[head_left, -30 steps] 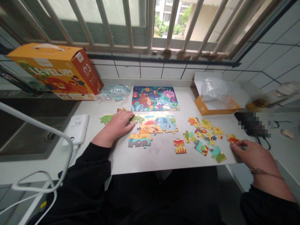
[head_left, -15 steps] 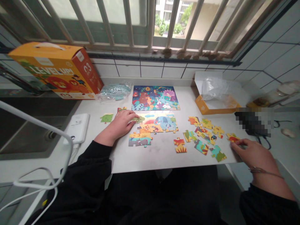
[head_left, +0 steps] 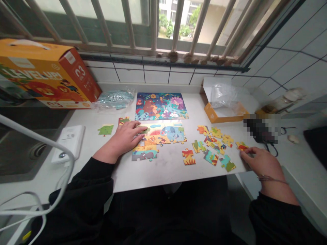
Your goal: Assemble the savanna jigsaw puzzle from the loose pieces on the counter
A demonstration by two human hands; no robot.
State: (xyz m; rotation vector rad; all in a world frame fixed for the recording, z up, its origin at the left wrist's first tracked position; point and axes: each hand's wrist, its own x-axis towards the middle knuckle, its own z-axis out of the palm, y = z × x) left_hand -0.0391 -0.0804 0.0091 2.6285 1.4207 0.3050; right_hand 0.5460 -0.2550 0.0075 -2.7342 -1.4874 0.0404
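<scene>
An orange "Level Up!" cardboard box (head_left: 43,73) stands at the back left of the bench (head_left: 168,180), just beside a clear plastic bag (head_left: 114,98). An open orange carton (head_left: 224,117) holding crumpled plastic (head_left: 223,95) sits back right, below the barred window (head_left: 153,23). A white plug-in unit (head_left: 68,144) lies near the left edge.

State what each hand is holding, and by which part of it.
Nothing is clearly gripped. The left hand lies with its fingertips on a green puzzle piece; the right hand has its fingertips beside a red-and-yellow puzzle piece, not pinching it.
</scene>
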